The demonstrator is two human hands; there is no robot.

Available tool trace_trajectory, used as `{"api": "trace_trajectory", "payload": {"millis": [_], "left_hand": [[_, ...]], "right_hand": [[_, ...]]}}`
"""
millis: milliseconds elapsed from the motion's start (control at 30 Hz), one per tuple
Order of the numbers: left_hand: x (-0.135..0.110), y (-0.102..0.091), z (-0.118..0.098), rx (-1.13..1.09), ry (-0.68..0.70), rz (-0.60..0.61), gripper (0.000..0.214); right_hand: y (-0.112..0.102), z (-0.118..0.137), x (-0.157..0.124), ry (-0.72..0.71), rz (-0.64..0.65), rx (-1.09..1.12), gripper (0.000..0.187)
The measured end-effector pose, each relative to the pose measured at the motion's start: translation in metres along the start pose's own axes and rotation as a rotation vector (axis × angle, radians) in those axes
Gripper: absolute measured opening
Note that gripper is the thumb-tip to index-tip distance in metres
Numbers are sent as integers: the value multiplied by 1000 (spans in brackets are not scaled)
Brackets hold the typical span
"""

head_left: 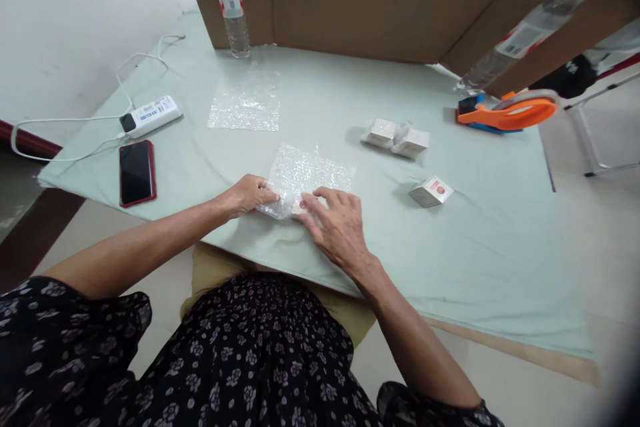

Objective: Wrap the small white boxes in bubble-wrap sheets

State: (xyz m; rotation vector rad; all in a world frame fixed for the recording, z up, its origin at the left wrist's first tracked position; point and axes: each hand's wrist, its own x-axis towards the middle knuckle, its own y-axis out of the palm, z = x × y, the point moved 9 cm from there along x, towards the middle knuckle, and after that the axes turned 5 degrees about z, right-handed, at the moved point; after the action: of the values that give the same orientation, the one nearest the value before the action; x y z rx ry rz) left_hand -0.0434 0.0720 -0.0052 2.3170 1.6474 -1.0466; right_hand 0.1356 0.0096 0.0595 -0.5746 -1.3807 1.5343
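A sheet of bubble wrap lies near the table's front edge, its left part folded up. My left hand pinches that folded left edge between thumb and fingers. My right hand is closed on a small white box, which sits on the near part of the sheet and is mostly hidden by the fingers and the film. To the right, another small white box with a red mark stands unwrapped. Behind it are two wrapped boxes, a left one and a right one, side by side.
A flat bubble wrap sheet lies at the back left. Beyond it stands a water bottle against a cardboard panel. A second bottle and an orange tape dispenser are at right; a phone and power strip at left.
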Motion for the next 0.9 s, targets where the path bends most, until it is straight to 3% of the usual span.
{"api": "trace_trajectory", "payload": {"millis": [100, 233, 367, 533, 667, 767, 833, 900], "left_hand": [[0, 2, -2, -20, 13, -4, 21], [3, 6, 3, -63, -12, 9, 16], [3, 10, 9, -103, -53, 15, 13], [2, 11, 10, -142, -65, -2, 13], [0, 11, 11, -154, -74, -17, 15], [-1, 11, 10, -147, -66, -26, 14], [-1, 11, 10, -145, -65, -24, 14], [-2, 10, 11, -148, -71, -14, 13]], "right_hand": [[-10, -34, -12, 139, -76, 167, 29], [-5, -57, -17, 232, -20, 348, 35], [8, -55, -11, 265, 44, 404, 41], [6, -50, -9, 267, -25, 262, 30], [-14, -18, -16, 167, -156, 24, 23], [-18, 3, -19, 80, -151, 15, 22], [-20, -4, -18, 107, -153, 105, 23], [-21, -29, -13, 181, -168, 269, 24]]}}
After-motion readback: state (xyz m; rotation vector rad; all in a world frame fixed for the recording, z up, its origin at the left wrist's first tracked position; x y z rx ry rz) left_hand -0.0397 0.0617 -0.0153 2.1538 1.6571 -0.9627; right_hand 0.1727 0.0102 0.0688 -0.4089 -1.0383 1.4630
